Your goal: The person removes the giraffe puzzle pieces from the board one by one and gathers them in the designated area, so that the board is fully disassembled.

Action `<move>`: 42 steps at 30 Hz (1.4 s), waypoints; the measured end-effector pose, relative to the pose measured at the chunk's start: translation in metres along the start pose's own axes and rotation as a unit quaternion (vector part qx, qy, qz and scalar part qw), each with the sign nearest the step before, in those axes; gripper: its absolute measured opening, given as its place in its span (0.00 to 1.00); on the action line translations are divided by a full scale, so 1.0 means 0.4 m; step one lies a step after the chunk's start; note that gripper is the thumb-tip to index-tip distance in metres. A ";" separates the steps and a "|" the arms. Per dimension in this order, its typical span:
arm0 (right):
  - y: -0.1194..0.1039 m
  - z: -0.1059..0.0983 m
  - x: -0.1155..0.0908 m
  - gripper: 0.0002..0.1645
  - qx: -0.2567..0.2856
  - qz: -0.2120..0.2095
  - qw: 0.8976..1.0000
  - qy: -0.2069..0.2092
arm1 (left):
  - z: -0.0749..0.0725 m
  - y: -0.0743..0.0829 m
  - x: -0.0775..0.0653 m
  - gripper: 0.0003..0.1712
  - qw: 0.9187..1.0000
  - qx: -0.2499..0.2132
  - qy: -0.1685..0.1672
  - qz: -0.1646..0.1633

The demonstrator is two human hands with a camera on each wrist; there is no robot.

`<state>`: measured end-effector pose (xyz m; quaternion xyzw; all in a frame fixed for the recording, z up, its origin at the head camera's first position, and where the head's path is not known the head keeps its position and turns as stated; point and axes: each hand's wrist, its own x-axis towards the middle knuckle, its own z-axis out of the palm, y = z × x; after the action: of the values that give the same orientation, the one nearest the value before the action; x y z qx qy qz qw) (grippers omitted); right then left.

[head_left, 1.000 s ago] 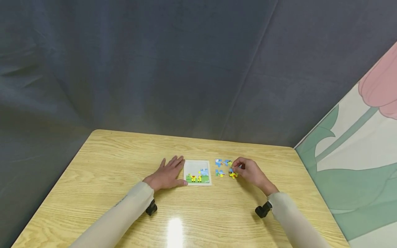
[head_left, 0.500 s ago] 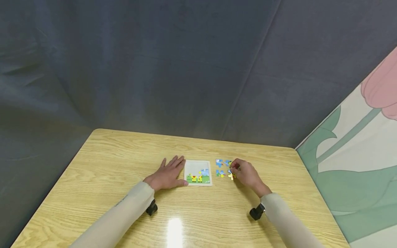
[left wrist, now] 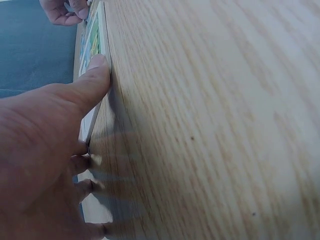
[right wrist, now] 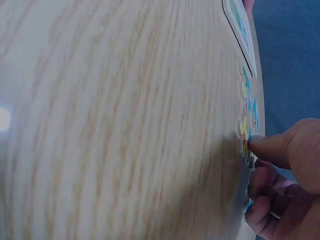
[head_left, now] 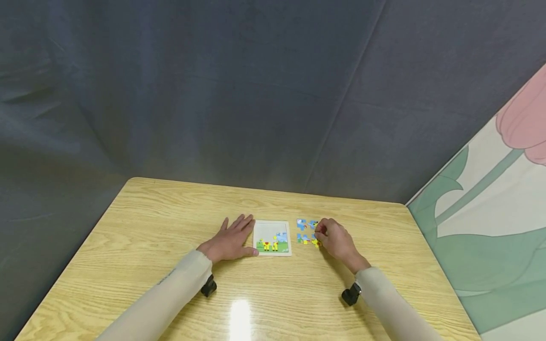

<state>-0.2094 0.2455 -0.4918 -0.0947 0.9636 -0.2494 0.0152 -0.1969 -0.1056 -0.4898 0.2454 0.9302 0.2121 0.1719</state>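
White-rimmed puzzle tray [head_left: 268, 228] on wood counter [head_left: 273, 289], part-filled, left-hand grip [head_left: 231, 240] slack and spread at tray's left edge, right-hand grip [head_left: 337, 241] pinching yellow puzzle piece [right wrist: 244, 136] right of tray, blue puzzle pieces [head_left: 301, 224] just beside.

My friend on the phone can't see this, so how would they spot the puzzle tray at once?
On the wooden table, look between the person's left hand and right hand. There, the left hand touches the edge of the puzzle tray. Unlike the loose puzzle pieces by the right hand, it has a white border around a partly assembled picture.
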 end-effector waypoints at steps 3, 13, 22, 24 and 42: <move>0.000 0.002 0.000 0.04 0.002 -0.009 1.000 0.011 | 0.000 0.002 -0.001 0.54 1.000 -0.001 0.000 -0.002; -0.078 0.008 0.013 0.03 0.053 -0.046 0.996 -0.051 | 0.001 0.002 0.000 0.54 1.000 0.003 -0.004 -0.005; -0.145 0.041 0.040 0.10 0.039 -0.074 0.990 -0.113 | 0.000 0.005 -0.002 0.53 1.000 0.002 -0.005 -0.001; -0.157 0.043 0.044 0.10 0.034 -0.073 0.989 -0.124 | -0.002 0.006 -0.002 0.53 1.000 0.002 -0.005 -0.002; -0.183 0.038 0.084 0.11 0.027 -0.053 0.978 -0.201 | 0.007 -0.003 0.013 0.55 1.000 -0.010 -0.001 -0.011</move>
<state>-0.2285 0.1690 -0.4691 -0.1928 0.9276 -0.2517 0.1976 -0.2005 -0.1028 -0.4938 0.2335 0.9303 0.2195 0.1782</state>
